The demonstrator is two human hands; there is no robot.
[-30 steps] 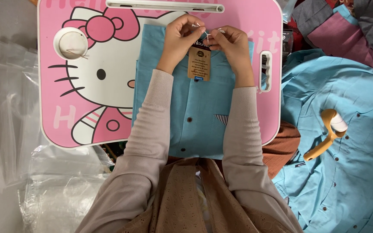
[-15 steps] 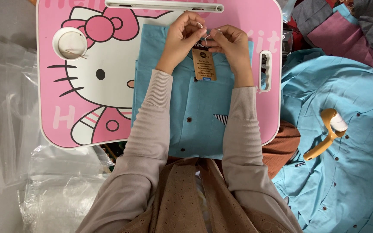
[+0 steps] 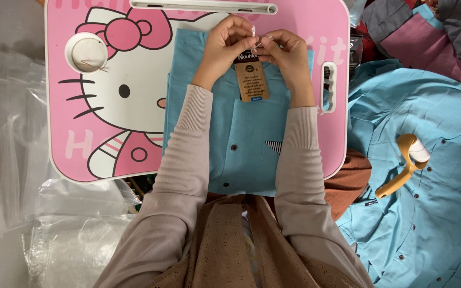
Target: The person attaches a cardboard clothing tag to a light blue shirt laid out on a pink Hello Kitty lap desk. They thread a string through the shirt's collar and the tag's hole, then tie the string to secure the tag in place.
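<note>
Pinching brown tag (image 3: 252, 81) with both hands' fingers (image 3: 241, 38) closed | blue shirt (image 3: 241, 144) filling pink desk (image 3: 108, 128) | clothes crowding right edge, plastic bags (image 3: 17, 138) left

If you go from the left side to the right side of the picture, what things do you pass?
Clear plastic bags → pink cat lap table → folded blue shirt with a brown tag → yellow-handled lint roller.

Both forearms are stretched forward; left hand (image 3: 225, 45) and right hand (image 3: 286, 53) are brought together, fingertips pinched.
</note>
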